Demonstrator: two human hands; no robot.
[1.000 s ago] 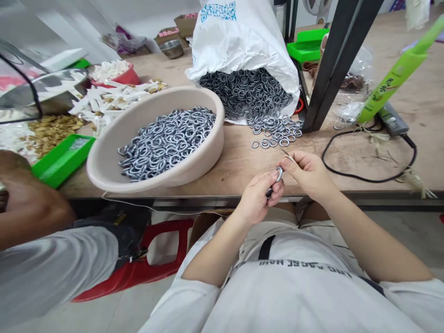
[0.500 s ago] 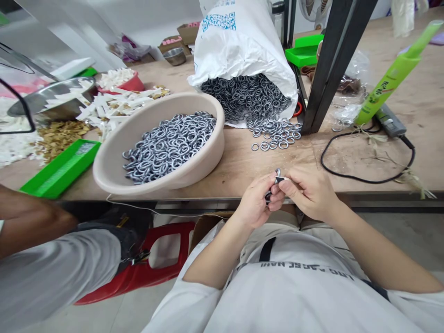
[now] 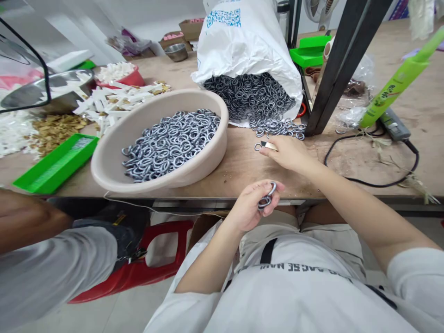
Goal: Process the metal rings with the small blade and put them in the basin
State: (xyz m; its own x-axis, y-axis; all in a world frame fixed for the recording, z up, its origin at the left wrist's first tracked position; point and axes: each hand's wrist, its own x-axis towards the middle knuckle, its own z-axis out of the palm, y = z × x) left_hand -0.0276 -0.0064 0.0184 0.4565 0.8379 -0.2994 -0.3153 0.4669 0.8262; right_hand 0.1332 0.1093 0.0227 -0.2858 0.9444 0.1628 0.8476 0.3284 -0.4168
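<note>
The pale basin (image 3: pixel 110 159) and white sack (image 3: pixel 243 48) hold grey metal rings (image 3: pixel 175 143); the left hand (image 3: pixel 252 203) clasps similar rings (image 3: pixel 265 202), the right hand (image 3: pixel 289 152) pinches a small dark-tipped tool (image 3: pixel 269 146).

We hold our left hand (image 3: pixel 251 203) low and close to our body, its fingers curled inward in a light grip and the thumb lying along the top. Our left forearm (image 3: pixel 208 263) slants forward and inward from the elbow, the wrist nearly straight. Our right hand (image 3: pixel 286 151) is farther forward, its back uppermost, thumb and fingers drawn together in a pinch. Our right forearm (image 3: pixel 354 207) reaches diagonally forward and toward our left. The two hands are apart.
</note>
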